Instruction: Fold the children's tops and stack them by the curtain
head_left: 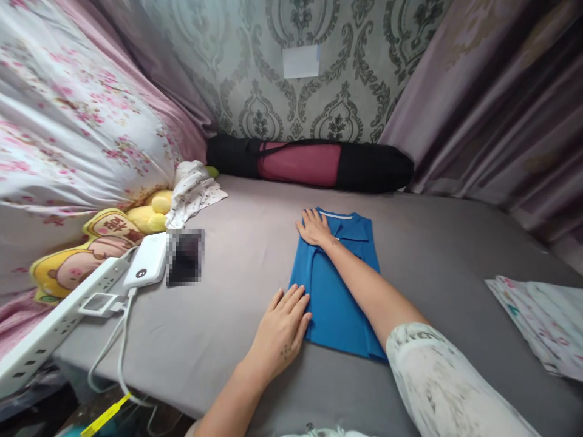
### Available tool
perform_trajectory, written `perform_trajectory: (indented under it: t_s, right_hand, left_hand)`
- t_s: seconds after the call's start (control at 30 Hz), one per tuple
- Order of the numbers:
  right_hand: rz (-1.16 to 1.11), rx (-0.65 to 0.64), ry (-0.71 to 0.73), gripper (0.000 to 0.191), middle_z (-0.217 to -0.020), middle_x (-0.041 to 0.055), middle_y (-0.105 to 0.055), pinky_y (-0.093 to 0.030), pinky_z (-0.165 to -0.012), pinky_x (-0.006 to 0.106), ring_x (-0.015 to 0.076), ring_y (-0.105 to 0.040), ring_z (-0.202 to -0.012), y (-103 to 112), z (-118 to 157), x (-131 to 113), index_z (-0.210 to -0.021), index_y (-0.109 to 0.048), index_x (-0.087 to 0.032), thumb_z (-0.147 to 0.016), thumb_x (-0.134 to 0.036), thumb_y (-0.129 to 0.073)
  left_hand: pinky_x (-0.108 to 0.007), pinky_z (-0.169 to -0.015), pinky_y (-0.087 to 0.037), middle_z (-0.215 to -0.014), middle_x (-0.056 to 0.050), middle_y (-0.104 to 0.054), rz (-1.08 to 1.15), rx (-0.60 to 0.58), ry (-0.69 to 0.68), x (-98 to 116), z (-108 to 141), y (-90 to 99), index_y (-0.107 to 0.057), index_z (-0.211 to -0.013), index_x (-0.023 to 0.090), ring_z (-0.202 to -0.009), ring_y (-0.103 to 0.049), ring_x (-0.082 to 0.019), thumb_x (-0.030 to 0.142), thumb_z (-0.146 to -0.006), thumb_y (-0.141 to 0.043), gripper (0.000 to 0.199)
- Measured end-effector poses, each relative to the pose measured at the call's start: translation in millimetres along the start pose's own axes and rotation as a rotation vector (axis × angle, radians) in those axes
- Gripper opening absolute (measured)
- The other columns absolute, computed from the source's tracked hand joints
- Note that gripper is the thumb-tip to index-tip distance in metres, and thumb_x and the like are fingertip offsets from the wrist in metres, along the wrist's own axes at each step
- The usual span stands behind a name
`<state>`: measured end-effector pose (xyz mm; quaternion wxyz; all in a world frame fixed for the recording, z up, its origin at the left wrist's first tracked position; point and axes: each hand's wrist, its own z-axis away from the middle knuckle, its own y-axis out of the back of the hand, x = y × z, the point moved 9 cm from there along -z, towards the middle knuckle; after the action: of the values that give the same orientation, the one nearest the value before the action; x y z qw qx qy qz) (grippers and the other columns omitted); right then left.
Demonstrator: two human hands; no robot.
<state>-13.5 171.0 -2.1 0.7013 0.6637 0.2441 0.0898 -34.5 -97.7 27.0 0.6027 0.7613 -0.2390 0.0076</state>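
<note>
A blue garment [337, 297] with a white strip at its neckline lies folded into a long panel on the grey-covered surface [241, 243]. Flat on its upper left corner, near the collar, rests my right hand [314, 228], fingers spread and holding nothing; my right forearm crosses over the garment. My left hand [282, 331] lies at the lower left edge of the blue cloth, its fingertips touching that edge and its fingers extended.
A black and red long bag [300, 164] lies along the patterned wall. To the left are a white power bank [146, 261], a pixelated dark object [184, 258], a power strip [59, 321], cables and plush toys [75, 273]. Folded floral cloth [542, 321] sits at the right.
</note>
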Motion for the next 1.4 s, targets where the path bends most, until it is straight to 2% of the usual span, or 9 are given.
perform_trajectory:
  t_s: [0.1,0.23,0.43,0.6,0.73,0.9,1.13,1.27,1.4]
  right_hand:
    - [-0.04,-0.013,0.001,0.063,-0.161,0.0108,-0.02,-0.006,-0.119,0.048,0.0249,-0.01,-0.149,5,7,-2,-0.153,-0.027,-0.009,-0.1,-0.044,-0.02]
    - [-0.043,-0.004,0.008,0.065,-0.162,0.013,-0.013,-0.003,-0.119,0.048,0.0253,-0.006,-0.149,10,31,-14,-0.153,-0.022,-0.005,-0.1,-0.043,-0.02]
    - [0.01,-0.065,-0.007,0.07,-0.161,0.0168,-0.014,-0.006,-0.12,0.044,0.027,-0.008,-0.149,-8,60,-28,-0.152,-0.022,0.0,-0.1,-0.046,-0.022]
    - [0.044,-0.026,-0.004,0.067,-0.16,0.017,-0.018,-0.008,-0.119,0.044,0.027,-0.012,-0.148,-3,64,-29,-0.151,-0.024,0.0,-0.1,-0.042,-0.022]
    - [0.05,-0.007,0.048,0.066,-0.161,0.0166,-0.016,-0.004,-0.12,0.047,0.0271,-0.008,-0.149,6,90,-49,-0.152,-0.023,-0.001,-0.1,-0.041,-0.021]
    - [0.029,-0.11,0.072,0.07,-0.161,0.0163,-0.014,-0.005,-0.12,0.047,0.0271,-0.007,-0.149,-11,128,-72,-0.152,-0.022,0.0,-0.099,-0.046,-0.019]
    - [0.048,-0.064,0.075,0.069,-0.161,0.0169,-0.015,-0.004,-0.119,0.047,0.0277,-0.008,-0.149,-14,137,-75,-0.152,-0.022,0.001,-0.099,-0.044,-0.02]
    - [0.032,-0.071,0.183,0.069,-0.161,0.0151,-0.015,-0.003,-0.12,0.046,0.0262,-0.006,-0.149,-6,166,-94,-0.153,-0.023,-0.004,-0.099,-0.046,-0.018]
    - [0.002,-0.153,0.226,0.068,-0.161,0.0137,-0.015,-0.003,-0.12,0.045,0.0257,-0.006,-0.149,-16,190,-107,-0.153,-0.024,-0.006,-0.098,-0.045,-0.018]
  left_hand:
    - [-0.047,-0.114,-0.037,-0.142,-0.01,-0.053,0.048,0.016,0.018,-3,2,3.8,-0.055,-0.132,0.019,-0.137,-0.043,-0.022,0.032,-0.101,-0.036,0.039]
    - [-0.049,-0.117,-0.03,-0.147,-0.011,-0.047,0.027,0.061,0.065,-7,3,8.5,-0.051,-0.137,0.019,-0.143,-0.034,-0.023,0.033,-0.101,-0.035,0.042]
    - [-0.051,-0.119,-0.024,-0.151,-0.011,-0.041,-0.072,-0.089,0.097,-5,-1,-9.8,-0.046,-0.142,0.015,-0.143,-0.033,-0.025,0.039,-0.102,-0.029,0.05]
    - [-0.054,-0.119,-0.02,-0.152,-0.011,-0.04,0.004,-0.151,0.132,-8,-2,-6.3,-0.046,-0.142,0.017,-0.144,-0.032,-0.025,0.042,-0.102,-0.024,0.052]
    - [-0.051,-0.119,-0.022,-0.151,-0.01,-0.043,0.119,-0.072,0.256,-33,-1,12.1,-0.045,-0.14,0.019,-0.144,-0.032,-0.021,0.039,-0.102,-0.024,0.048]
    - [-0.049,-0.116,-0.03,-0.144,-0.012,-0.05,0.165,0.052,0.376,-73,-5,24.9,-0.05,-0.134,0.018,-0.14,-0.039,-0.022,0.023,-0.097,-0.033,0.041]
    - [-0.037,-0.107,-0.043,-0.128,-0.013,-0.062,0.235,0.037,0.302,-83,-23,27.0,-0.057,-0.124,0.014,-0.121,-0.057,-0.02,0.013,-0.091,-0.036,0.038]
    - [-0.036,-0.105,-0.044,-0.127,-0.013,-0.063,0.263,0.014,0.375,-96,-28,29.3,-0.056,-0.125,0.011,-0.119,-0.058,-0.02,0.014,-0.092,-0.035,0.039]
    - [-0.037,-0.108,-0.042,-0.131,-0.012,-0.062,0.267,0.006,0.426,-106,-33,29.1,-0.056,-0.126,0.012,-0.123,-0.056,-0.021,0.014,-0.092,-0.035,0.04]
